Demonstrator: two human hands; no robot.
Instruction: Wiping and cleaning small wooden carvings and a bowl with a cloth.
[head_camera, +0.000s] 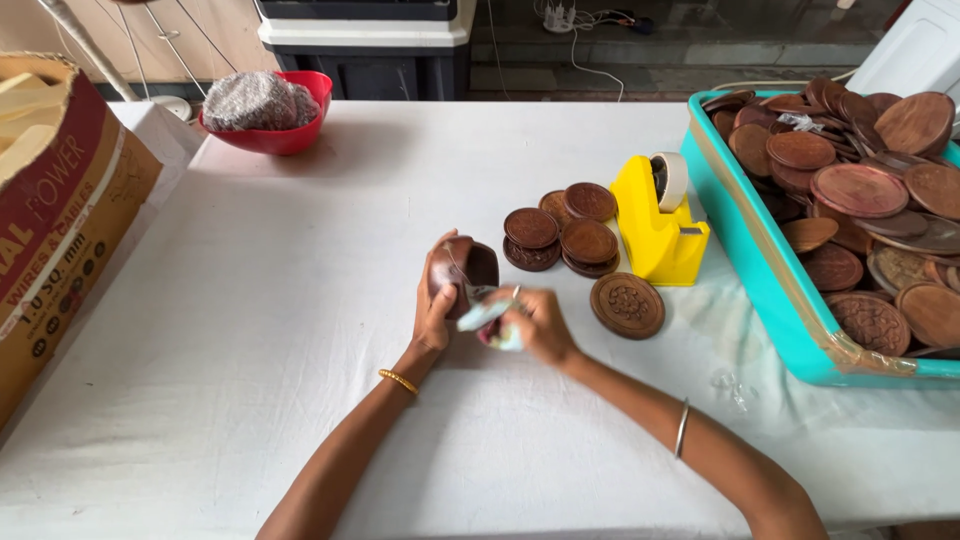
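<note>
Left hand (436, 305) gripping brown wooden disc (466, 268), right hand (535, 325) closed on blurred whitish strip (487, 313) — perhaps tape, red-and-tan carton (60, 215) far left

Bright, even daylight; soft shadows under hands (500, 315); right hand motion-blurred; slight wide-angle bending at edges.

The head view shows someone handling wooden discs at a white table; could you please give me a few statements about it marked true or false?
1. The left hand holds a brown wooden disc. True.
2. The yellow tape dispenser stands inside the teal tray. False: it stands on the table, beside the tray.
3. The teal tray is full of wooden discs. True.
4. The red bowl sits next to the right hand. False: it sits at the table's far edge.
</note>
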